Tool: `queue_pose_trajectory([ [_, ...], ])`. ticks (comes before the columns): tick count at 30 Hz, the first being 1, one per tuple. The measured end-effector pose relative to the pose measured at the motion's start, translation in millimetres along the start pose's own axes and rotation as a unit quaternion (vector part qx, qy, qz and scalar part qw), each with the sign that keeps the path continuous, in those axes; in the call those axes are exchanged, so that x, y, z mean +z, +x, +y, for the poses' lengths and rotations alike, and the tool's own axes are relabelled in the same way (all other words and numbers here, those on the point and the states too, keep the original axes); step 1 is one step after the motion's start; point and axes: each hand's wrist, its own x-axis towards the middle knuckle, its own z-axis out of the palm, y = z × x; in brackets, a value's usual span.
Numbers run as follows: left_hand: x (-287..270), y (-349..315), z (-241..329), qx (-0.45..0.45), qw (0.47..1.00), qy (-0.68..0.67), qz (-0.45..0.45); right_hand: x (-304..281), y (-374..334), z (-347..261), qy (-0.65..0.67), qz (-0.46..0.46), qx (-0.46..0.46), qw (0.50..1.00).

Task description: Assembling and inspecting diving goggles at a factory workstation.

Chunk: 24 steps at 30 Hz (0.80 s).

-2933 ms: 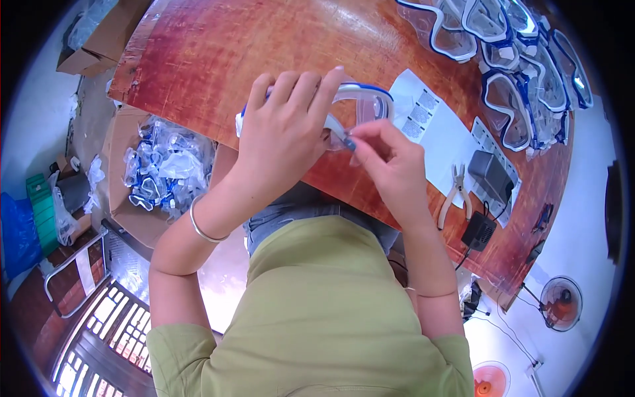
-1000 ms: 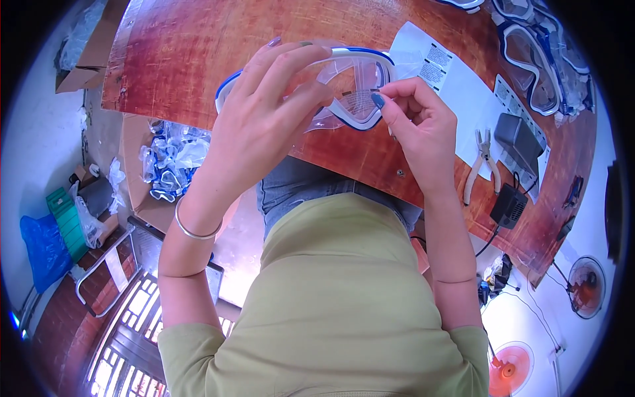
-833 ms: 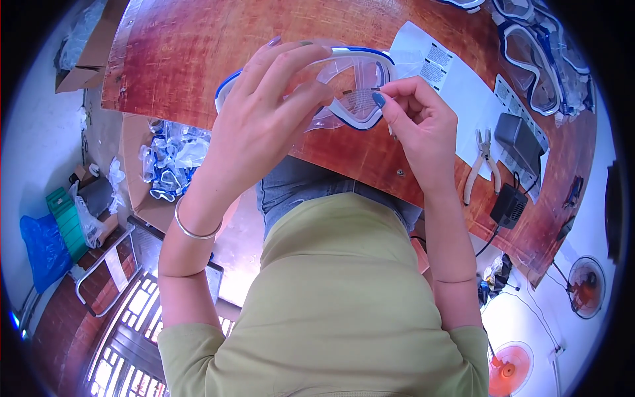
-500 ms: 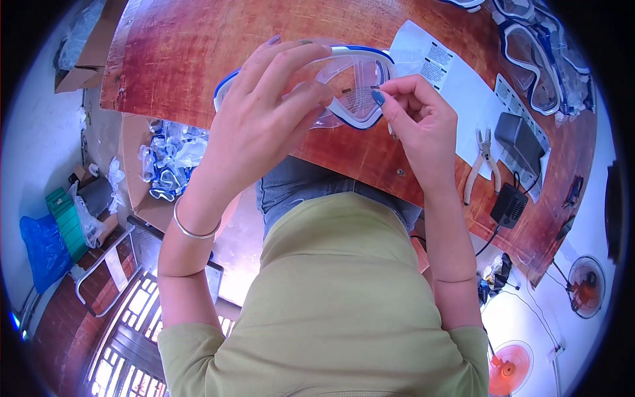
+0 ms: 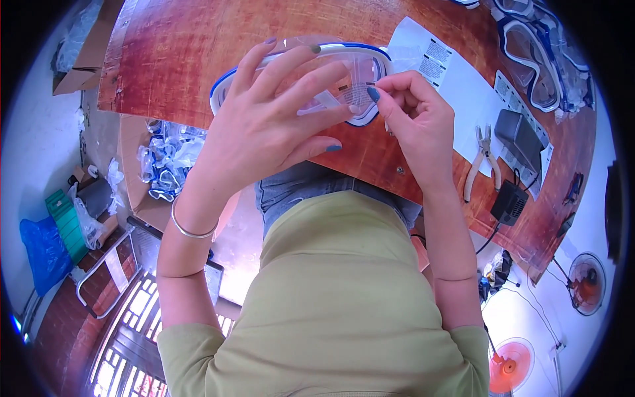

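A diving mask [image 5: 368, 69] with a clear lens and a blue and white frame lies on the wooden table in front of me. My left hand [image 5: 268, 116] is spread over its left and middle part, fingers apart, hiding much of the frame. Beside the mask's right edge, my right hand [image 5: 418, 114] is closed with thumb and forefinger pinched together. Whatever lies between those fingertips is too small to make out. Small dark marks show on the lens between the two hands.
To the right lie white printed sheets [image 5: 466, 99], pliers [image 5: 484, 159] and a black power adapter [image 5: 519, 139] with a cable. More masks [image 5: 532, 63] are heaped at the far right. Below the table's left edge stands a cardboard box [image 5: 135, 155] of wrapped masks.
My left hand's fingers have spread, and its fingertips have moved right across the lens. The mask has shifted slightly. My right hand stays pinched near the same spot.
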Motion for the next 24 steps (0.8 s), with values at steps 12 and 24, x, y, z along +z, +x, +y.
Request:
queue_pose_trajectory([
  [12, -1, 2, 2, -0.028, 0.999, -0.029, 0.010, -8, -5, -1, -0.057, 0.071, -0.067, 0.994],
  [24, -3, 3, -2, -0.032, 0.998, -0.048, -0.009, 18, 3, 13, -0.044, 0.042, -0.051, 0.997],
])
